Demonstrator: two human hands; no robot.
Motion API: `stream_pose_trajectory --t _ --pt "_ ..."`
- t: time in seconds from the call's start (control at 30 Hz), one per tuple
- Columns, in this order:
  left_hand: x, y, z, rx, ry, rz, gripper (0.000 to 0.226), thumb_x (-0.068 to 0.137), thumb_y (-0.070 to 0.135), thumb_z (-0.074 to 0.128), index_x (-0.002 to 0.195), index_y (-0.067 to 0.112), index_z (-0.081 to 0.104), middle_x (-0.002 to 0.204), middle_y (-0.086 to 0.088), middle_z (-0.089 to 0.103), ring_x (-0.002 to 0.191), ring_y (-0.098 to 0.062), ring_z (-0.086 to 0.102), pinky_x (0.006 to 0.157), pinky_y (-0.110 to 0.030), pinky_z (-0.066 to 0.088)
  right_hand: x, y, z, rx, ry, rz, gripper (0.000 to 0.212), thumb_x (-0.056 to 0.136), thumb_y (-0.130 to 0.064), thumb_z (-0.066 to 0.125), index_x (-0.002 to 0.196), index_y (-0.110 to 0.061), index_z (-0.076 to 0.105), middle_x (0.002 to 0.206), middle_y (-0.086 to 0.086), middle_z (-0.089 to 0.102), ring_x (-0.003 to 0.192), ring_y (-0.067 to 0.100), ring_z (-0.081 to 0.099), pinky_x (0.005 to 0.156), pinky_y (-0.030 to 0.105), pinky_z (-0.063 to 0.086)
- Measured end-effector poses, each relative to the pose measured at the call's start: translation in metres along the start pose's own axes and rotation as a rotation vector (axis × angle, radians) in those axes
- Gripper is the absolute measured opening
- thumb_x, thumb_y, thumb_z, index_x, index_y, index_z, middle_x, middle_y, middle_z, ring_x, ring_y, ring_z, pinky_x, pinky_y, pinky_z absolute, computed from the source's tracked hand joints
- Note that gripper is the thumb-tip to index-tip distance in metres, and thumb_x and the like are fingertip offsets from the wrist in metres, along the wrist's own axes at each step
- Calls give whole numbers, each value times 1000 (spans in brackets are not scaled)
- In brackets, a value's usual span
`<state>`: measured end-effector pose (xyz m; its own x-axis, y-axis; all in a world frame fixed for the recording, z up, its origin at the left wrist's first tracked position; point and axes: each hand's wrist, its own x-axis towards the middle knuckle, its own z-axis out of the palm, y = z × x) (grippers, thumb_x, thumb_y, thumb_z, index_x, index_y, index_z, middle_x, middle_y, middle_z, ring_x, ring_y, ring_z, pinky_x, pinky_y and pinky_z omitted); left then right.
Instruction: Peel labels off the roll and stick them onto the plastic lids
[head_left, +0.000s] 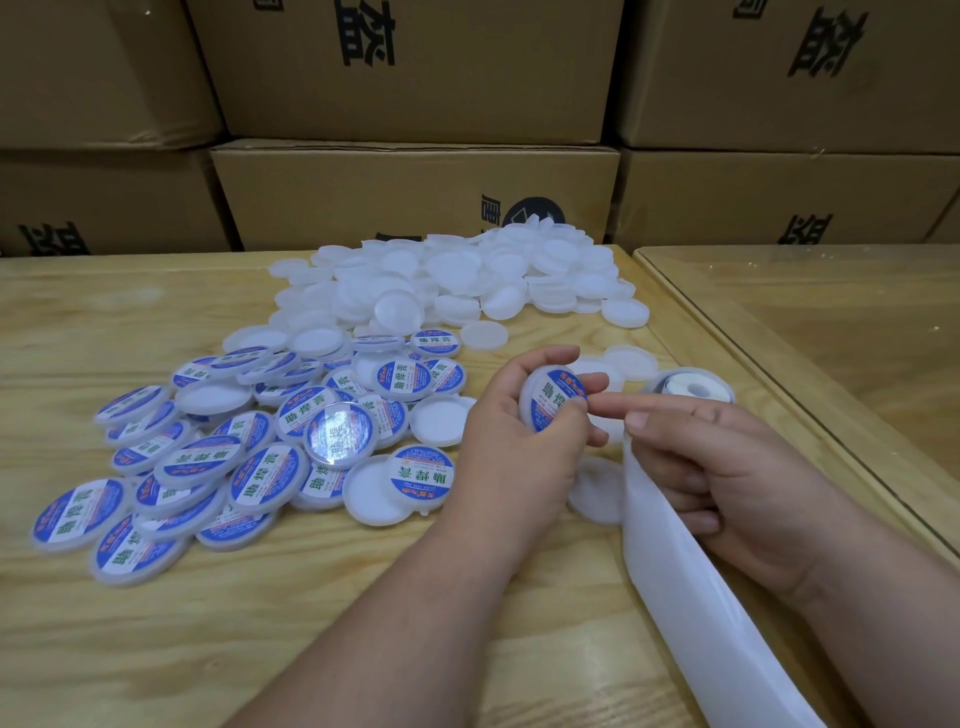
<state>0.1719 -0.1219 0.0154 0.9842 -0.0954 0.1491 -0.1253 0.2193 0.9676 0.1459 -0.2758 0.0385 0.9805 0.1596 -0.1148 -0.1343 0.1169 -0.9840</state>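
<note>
Now left hand grips labelled lid; right hand clutches backing strip, forefinger outstretched.

Stacked cardboard boxes behind wooden table; glass-topped table beside.

table: pale grained wood | lids: translucent white plastic | labels: glossy | boxes: matt cardboard

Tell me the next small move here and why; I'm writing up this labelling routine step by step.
Probably drop the lid onto the labelled pile: the left hand holds it with its label already on, and the right hand, index finger against it, still holds the backing strip.
</note>
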Motion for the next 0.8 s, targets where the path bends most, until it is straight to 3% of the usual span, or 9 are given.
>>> stream_pose_trajectory --t 0.17,0.27,0.37,0.43,0.57,0.63,0.7,0.8 --pt "0 -1 -2 31 -3 14 25 98 13 65 111 33 69 107 12 77 73 -9 72 57 -13 48 0 1 0 6 -19 -19 40 72 -32 66 108 -20 81 53 -4 25 41 4 20 35 15 20" --pt "1 -1 -4 48 45 8 10 90 36 73 100 37 74 94 12 78 71 -11 72 57 -16 48 1 2 -1 20 15 -27 38 72 -31 68 106 -20 81 54 -5 27 41 4 22 34 16 21" --pt "2 1 -5 -5 79 -12 23 95 54 58 97 37 72 93 6 79 60 -14 70 53 -18 48 3 3 -3 22 83 -47 21 88 -20 63 98 -20 82 55 -5 28 40 5 21 34 16 20" --pt "2 3 -6 -49 91 -25 39 102 60 39 99 38 71 85 -3 79 46 -16 62 45 -19 45 5 6 -5 15 139 -68 26 97 -13 57 91 -21 81 55 -5 29 41 5 21 35 16 20" --pt "3 2 -4 -66 170 -65 52 105 58 27 98 34 72 49 1 56 35 -13 42 36 -18 35 6 9 -6 26 218 -78 16 91 -20 68 79 -23 78 55 -7 30 42 7 20 36 15 20" --pt "5 0 -3 -104 192 -91 46 106 54 33 99 25 68 52 5 52 39 -9 43 37 -18 35 7 9 -6 24 240 -95 8 78 -31 73 75 -23 73 55 -7 29 42 8 20 38 15 20" --pt "8 -2 -4 -130 199 -95 38 106 48 39 96 20 63 60 3 58 45 -8 47 41 -18 38 7 11 -7 -3 269 -114 19 71 -38 75 74 -22 66 55 -8 30 42 9 21 40 16 22" --pt "12 -2 -6 -158 235 -102 32 107 36 47 85 22 66 70 5 68 52 -10 49 48 -22 42 7 13 -8 -38 309 -106 26 82 -35 74 65 -24 58 54 -9 29 41 10 23 40 17 25"
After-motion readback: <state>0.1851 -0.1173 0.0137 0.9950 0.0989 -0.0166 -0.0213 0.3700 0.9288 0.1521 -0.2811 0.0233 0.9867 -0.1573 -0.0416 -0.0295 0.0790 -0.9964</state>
